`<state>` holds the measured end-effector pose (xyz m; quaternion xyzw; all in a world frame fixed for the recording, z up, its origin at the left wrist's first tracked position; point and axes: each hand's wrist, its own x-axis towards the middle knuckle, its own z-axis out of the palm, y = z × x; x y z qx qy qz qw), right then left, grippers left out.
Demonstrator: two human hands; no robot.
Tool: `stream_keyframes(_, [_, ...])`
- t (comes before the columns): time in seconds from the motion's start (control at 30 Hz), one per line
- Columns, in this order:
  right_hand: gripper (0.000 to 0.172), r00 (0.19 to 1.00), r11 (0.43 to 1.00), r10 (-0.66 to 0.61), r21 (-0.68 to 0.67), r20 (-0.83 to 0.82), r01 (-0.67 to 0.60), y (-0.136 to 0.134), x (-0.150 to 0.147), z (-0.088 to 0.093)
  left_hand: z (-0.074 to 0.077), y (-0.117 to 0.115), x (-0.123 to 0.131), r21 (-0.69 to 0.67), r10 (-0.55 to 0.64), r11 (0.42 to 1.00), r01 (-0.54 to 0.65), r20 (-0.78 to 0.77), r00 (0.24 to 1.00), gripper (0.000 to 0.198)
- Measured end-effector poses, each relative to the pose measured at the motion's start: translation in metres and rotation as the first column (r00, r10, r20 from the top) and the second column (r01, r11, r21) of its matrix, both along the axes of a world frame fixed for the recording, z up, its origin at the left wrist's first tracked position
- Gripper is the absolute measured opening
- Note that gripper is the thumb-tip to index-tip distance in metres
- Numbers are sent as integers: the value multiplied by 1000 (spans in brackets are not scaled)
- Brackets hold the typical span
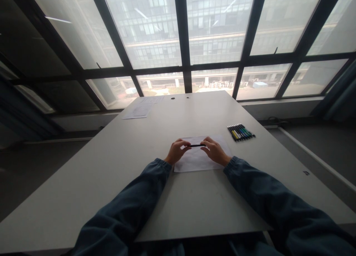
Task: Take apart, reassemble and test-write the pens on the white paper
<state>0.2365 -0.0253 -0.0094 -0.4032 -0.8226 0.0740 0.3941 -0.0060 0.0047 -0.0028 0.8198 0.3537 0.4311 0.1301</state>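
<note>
Between my two hands a slim black pen (197, 145) lies level, held just above a white sheet of paper (198, 163). My left hand (177, 150) pinches its left end between thumb and fingers. At the other end, my right hand (214, 150) grips it the same way. The pen's tips are partly hidden by my fingers. To the right of the sheet, a row of pens (240, 132) lies side by side, mostly black with yellow, blue and green parts.
The white table (111, 182) reaches toward large windows. Printed papers (139, 109) lie at its far left. A dark round spot (172, 98) and a small dark object (188, 97) are near the far edge. A small dark mark (306, 172) shows at the right.
</note>
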Motion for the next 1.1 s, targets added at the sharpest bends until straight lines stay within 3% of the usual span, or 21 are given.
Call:
stream_keyframes(0.13, [16, 998, 998, -60, -9, 21, 60, -1, -1, 0, 1, -1, 1, -1, -21, 1000, 21, -6, 1000, 24])
stream_keyframes(0.37, [2, 991, 994, -105, 42, 84, 102, -1, -2, 2, -1, 0, 1, 12, -22, 1000, 22, -10, 1000, 21])
stream_keyframes(0.73, [10, 974, 992, -84, 110, 208, 62, -1, -1, 5, -2, 1, -1, 66, -29, 997, 31, -35, 999, 19])
stream_keyframes(1.1, [20, 957, 993, -102, 88, 272, 81, -1, -2, 3, -1, 3, -2, 135, -29, 990, 43, -101, 994, 17])
